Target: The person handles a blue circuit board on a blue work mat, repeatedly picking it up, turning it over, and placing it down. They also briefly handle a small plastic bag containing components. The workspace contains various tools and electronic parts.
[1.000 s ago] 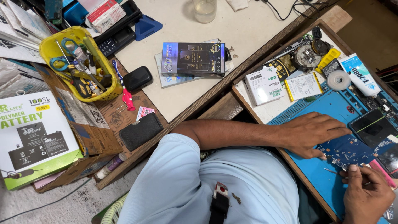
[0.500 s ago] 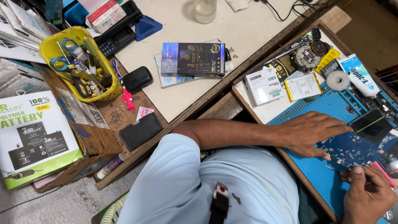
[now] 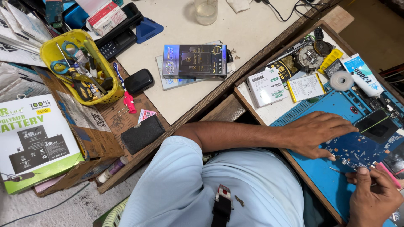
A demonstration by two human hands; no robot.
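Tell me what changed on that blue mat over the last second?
The left hand slid a little along the blue circuit board and presses it flat. The right hand shifted its thin metal tool slightly at the board's near edge. The black phone, the tape roll and the yellow basket stayed put.

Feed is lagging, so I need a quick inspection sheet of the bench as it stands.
Surface: blue work mat, crowded.
Job's things: blue circuit board; thin tweezers at its edge.
Clutter: yellow tool basket, tape roll, glue tube, dark box, glass.
Hands: left hand pressing the board; right hand holding the tweezers.
Cables: black cable at the top.
Surroundings: green-and-white carton beside the desk.
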